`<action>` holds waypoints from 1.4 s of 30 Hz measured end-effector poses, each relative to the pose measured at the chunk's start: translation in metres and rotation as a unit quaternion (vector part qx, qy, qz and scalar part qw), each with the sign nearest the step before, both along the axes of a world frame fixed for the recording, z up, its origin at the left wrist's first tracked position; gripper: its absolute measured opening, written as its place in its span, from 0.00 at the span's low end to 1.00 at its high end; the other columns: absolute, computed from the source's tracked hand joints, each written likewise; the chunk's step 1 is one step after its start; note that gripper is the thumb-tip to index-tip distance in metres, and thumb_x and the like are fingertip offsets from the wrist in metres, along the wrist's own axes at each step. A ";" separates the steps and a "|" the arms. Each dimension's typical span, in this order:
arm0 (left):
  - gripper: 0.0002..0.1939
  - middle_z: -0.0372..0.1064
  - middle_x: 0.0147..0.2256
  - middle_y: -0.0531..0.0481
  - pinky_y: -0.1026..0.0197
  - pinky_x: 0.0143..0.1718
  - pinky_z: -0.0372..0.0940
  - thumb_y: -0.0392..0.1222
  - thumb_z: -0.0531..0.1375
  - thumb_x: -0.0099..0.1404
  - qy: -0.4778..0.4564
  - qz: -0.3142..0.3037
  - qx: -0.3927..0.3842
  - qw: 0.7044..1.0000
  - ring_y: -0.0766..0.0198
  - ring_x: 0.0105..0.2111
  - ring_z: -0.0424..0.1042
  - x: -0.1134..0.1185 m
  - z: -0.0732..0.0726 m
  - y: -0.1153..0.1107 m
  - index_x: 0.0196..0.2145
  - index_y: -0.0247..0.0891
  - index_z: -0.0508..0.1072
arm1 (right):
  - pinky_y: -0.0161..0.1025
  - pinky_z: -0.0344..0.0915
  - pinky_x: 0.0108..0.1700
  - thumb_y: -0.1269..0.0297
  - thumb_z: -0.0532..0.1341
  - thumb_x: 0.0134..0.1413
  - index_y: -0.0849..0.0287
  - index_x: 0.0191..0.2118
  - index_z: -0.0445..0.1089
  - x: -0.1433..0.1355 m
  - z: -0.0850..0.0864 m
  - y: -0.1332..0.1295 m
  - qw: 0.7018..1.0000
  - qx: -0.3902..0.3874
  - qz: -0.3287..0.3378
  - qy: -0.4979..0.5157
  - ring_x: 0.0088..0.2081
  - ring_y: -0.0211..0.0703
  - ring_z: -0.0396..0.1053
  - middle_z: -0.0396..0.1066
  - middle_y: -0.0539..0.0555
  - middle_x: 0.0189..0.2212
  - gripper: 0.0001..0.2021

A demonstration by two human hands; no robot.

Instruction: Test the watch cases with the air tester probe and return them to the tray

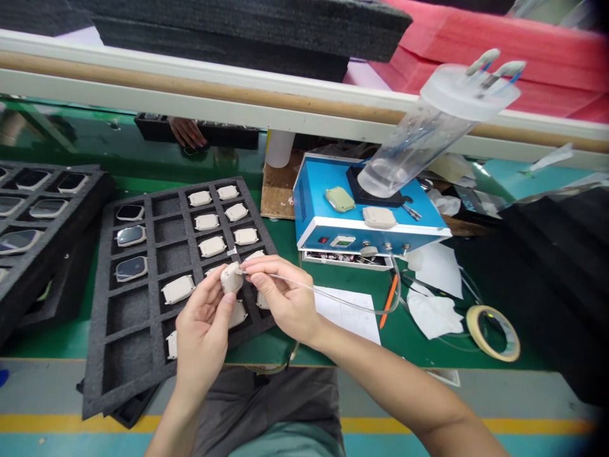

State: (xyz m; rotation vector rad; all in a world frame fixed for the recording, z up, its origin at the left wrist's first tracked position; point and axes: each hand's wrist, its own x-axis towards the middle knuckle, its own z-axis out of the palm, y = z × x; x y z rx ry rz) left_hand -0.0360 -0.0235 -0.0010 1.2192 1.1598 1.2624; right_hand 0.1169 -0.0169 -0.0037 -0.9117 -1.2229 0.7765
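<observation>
My left hand [205,324] grips a beige smartwatch case [231,279] between thumb and fingers, above a black foam tray [124,315]. My right hand [285,298] pinches the end of a thin clear tube [342,297] against the side of that case. Whether the tip enters the case is too small to tell. The tube curves back to the front of a blue test box [314,190]. More beige cases [178,289] lie in the tray's pockets, some partly covered by my hands. Down its left column sit several watches with dark screens [131,235].
On the box stand a clear cylinder [404,149], a greenish case [340,198] and a beige case [379,217]. Right of it lie an orange pen [389,301], crumpled paper [432,313] and a tape roll [511,346]. Another foam tray [98,187] is left. Behind, another person's hand [188,132] shows.
</observation>
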 end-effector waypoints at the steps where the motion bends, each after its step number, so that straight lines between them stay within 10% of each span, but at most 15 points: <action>1: 0.24 0.75 0.60 0.39 0.47 0.65 0.70 0.50 0.70 0.68 0.000 -0.001 0.000 1.000 0.46 0.61 0.74 0.000 0.000 0.000 0.59 0.40 0.77 | 0.43 0.81 0.47 0.59 0.64 0.70 0.52 0.42 0.81 0.000 0.000 0.000 1.000 0.002 0.000 0.000 0.48 0.46 0.80 0.82 0.56 0.44 0.08; 42: 0.22 0.76 0.59 0.43 0.55 0.63 0.71 0.46 0.70 0.69 -0.003 -0.006 0.015 1.000 0.52 0.60 0.75 -0.001 -0.003 0.001 0.59 0.42 0.78 | 0.42 0.79 0.49 0.68 0.65 0.68 0.52 0.43 0.82 0.000 -0.001 0.001 1.000 0.029 0.005 0.004 0.47 0.45 0.80 0.82 0.56 0.44 0.07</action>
